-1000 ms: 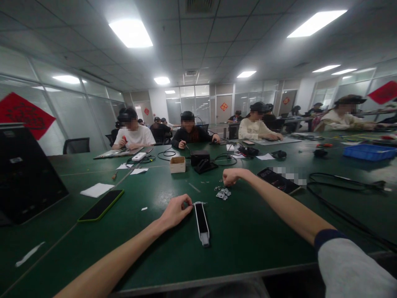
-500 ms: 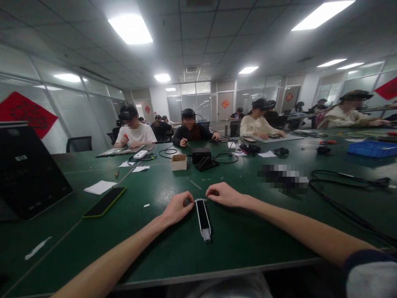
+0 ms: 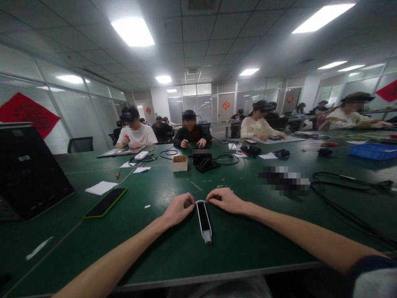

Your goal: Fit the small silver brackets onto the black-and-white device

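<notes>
In front of me lies a slim white-rimmed device [image 3: 204,219] with a long black face and a grey tip toward me. My left hand [image 3: 179,209] rests beside its far left corner, thumb and forefinger pinched together. On the other side, my right hand [image 3: 228,201] has its fingertips closed near the far right corner. A small piece seems to lie along the device's far end between both hands, too small to name. What each pinch holds is hidden. Several tiny shiny parts [image 3: 222,186] are scattered just beyond my right hand.
To the left are a green-edged phone [image 3: 106,203], a folded white paper [image 3: 101,188] and a dark computer case [image 3: 32,169]. A small open box [image 3: 180,164] and a black device [image 3: 202,158] stand ahead. Black cables [image 3: 347,207] and a blue tray [image 3: 374,152] are right. Co-workers sit across.
My right hand has come slightly down and closer to the device's far end, uncovering the tiny shiny parts behind it. The left hand stays nearly still. A co-worker opposite drew one hand inward.
</notes>
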{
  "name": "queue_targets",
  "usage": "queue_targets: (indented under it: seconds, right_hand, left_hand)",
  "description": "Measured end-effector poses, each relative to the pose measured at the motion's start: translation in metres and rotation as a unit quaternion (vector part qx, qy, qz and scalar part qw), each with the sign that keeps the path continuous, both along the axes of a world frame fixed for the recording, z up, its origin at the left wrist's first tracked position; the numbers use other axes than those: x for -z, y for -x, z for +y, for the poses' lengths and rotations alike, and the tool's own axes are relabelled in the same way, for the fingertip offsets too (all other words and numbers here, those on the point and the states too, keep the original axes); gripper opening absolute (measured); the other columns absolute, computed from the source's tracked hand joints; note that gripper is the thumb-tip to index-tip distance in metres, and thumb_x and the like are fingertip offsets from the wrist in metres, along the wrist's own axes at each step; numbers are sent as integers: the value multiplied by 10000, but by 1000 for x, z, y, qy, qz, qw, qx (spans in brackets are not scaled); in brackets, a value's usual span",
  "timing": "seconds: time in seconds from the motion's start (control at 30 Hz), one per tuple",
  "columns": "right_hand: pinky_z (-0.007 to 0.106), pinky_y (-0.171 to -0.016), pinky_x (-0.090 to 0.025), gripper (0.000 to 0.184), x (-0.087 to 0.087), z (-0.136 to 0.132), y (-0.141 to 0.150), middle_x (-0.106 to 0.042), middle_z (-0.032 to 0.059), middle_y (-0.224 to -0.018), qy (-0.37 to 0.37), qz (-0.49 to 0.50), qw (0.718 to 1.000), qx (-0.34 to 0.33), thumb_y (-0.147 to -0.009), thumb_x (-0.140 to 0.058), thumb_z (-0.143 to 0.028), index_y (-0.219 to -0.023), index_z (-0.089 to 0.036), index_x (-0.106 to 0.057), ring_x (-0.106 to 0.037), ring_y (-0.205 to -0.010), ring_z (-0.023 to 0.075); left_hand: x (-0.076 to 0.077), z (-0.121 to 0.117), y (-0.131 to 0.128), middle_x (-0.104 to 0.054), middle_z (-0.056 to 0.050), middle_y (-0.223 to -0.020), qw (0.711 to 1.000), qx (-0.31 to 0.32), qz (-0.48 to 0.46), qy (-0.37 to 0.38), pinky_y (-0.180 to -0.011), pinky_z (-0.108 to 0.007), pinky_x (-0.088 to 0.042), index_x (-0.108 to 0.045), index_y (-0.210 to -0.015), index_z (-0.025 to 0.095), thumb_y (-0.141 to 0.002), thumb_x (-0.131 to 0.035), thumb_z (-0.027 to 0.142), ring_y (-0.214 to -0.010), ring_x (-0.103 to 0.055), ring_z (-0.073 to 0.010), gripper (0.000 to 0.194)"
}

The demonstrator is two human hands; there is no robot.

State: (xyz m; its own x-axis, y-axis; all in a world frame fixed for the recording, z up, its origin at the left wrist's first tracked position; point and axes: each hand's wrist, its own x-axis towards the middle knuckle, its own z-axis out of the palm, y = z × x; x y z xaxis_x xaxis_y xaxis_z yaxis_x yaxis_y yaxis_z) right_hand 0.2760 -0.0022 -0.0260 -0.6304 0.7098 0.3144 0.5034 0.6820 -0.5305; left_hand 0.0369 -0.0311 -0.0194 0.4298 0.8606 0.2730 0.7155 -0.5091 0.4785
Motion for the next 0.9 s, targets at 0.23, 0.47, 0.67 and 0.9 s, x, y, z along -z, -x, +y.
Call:
queue_targets:
  seconds: [0.23, 0.47, 0.67, 0.9]
  right_hand:
    - [296, -827, -489, 196, 1, 0, 3, -680, 27, -994, 33, 35, 999, 16, -874, -523, -263, -987, -202, -671, -621, -904, 170]
    - [292, -800, -497, 187, 2, 1, -1, -678, 30, -955, 62, 43, 997, 17, -849, -557, -282, -952, -184, -678, -623, -858, 164]
    - [297, -814, -498, 220, 5, 4, -5, -676, 34, -989, 100, 61, 993, -5, -830, -586, -308, -987, -180, -673, -624, -885, 168]
    - [315, -836, -496, 222, 5, 8, -7, -674, 32, -993, 135, 73, 988, -30, -819, -610, -310, -987, -177, -665, -626, -899, 173]
  left_hand:
    - [-3, -1, -1, -657, -18, -839, 1000, 1, -3, 14, -629, -250, -455, -625, -868, 175, -816, -532, 266, -699, -586, -154, 140]
    - [-5, -3, -2, -661, -15, -840, 1000, -1, -2, 12, -631, -251, -456, -629, -855, 178, -806, -547, 257, -690, -587, -154, 124]
    - [-2, -1, -1, -661, -17, -821, 1000, 4, 2, 3, -618, -249, -446, -630, -857, 178, -811, -533, 257, -686, -583, -155, 134]
    - [-1, 0, -1, -661, -15, -823, 1000, 1, 7, 7, -624, -247, -451, -633, -856, 178, -804, -535, 271, -683, -579, -153, 145]
